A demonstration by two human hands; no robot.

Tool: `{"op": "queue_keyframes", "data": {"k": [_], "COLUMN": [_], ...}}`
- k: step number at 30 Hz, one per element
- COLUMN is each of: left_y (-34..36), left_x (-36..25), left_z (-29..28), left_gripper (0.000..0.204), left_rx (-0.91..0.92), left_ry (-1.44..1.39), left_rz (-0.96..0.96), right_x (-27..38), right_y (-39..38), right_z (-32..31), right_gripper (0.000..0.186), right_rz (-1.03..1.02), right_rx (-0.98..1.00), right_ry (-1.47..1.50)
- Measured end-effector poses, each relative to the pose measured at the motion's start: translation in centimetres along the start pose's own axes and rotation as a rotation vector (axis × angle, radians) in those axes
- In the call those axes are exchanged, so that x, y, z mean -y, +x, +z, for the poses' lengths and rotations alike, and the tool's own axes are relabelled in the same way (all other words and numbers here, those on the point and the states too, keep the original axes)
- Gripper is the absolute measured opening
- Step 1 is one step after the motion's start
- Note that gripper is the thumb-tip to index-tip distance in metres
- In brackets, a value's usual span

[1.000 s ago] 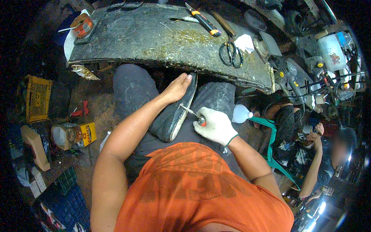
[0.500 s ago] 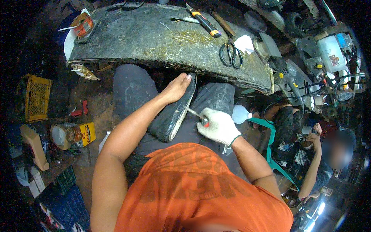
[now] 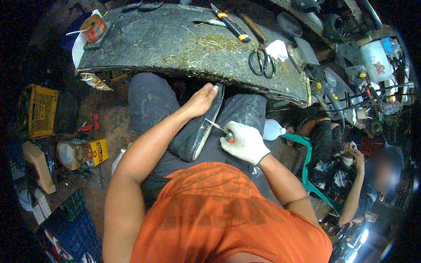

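Note:
A black shoe point(image 3: 191, 141) with a textured upper and a pale sole edge rests across my lap, its toe toward my body. My bare left hand point(image 3: 202, 101) grips it near the far end; the thumb lies on top, while the other fingers are mostly hidden. In a white knitted glove, my right hand point(image 3: 246, 141) is closed around the red handle of an awl point(image 3: 214, 124). The awl's thin metal shaft points left, and its tip reaches the shoe's right side, by the seam of upper and sole. How deep the tip sits cannot be made out.
A worn bench point(image 3: 153, 44) beyond my knees carries scissors point(image 3: 262, 63), a utility knife point(image 3: 231, 24), a hammer point(image 3: 254, 28) and an orange tin point(image 3: 94, 29). Right of my knee is a white plastic bottle point(image 3: 272, 129). Another person's arm point(image 3: 354, 184) shows at right; a yellow crate point(image 3: 43, 111) stands left.
My right hand has shifted slightly left and up with the awl, whose tip now lies farther over the shoe's edge. My left hand and the shoe have hardly moved.

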State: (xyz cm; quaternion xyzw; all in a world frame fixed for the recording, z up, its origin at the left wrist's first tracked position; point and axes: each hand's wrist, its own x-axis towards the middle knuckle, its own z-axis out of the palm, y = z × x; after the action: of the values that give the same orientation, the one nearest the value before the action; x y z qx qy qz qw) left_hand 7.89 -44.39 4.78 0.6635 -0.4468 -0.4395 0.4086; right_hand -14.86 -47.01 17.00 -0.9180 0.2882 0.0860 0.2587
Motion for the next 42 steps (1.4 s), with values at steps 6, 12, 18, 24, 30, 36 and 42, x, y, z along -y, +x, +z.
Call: {"op": "queue_keyframes", "data": {"k": [6, 12, 18, 24, 30, 36, 42], "left_y": [-0.1, 0.2, 0.0, 0.0, 0.0, 0.2, 0.6], "left_x": [0.3, 0.2, -0.3, -0.3, -0.1, 0.1, 0.7], "left_z": [0.5, 0.1, -0.1, -0.1, 0.2, 0.9, 1.1], "left_gripper": [0.059, 0.056, 0.057, 0.058, 0.060, 0.060, 0.049], "left_rx": [-0.062, -0.010, 0.016, -0.006, -0.011, -0.036, -0.085], "left_ry": [0.009, 0.008, -0.008, 0.011, -0.017, -0.007, 0.009], "left_rz": [0.041, -0.004, -0.030, -0.020, 0.020, -0.022, 0.050], "right_x": [0.2, 0.3, -0.1, -0.2, 0.2, 0.4, 0.6], "right_y": [0.0, 0.0, 0.2, 0.2, 0.3, 0.2, -0.1], "right_z": [0.0, 0.0, 0.1, -0.1, -0.1, 0.0, 0.1], "right_gripper": [0.031, 0.031, 0.031, 0.032, 0.033, 0.032, 0.033], "right_rz": [0.009, 0.018, 0.117, 0.078, 0.038, -0.015, -0.092], "right_rx": [0.024, 0.032, 0.007, 0.013, 0.009, 0.019, 0.051], "right_ry": [0.012, 0.009, 0.069, 0.039, 0.040, 0.032, 0.025]}}
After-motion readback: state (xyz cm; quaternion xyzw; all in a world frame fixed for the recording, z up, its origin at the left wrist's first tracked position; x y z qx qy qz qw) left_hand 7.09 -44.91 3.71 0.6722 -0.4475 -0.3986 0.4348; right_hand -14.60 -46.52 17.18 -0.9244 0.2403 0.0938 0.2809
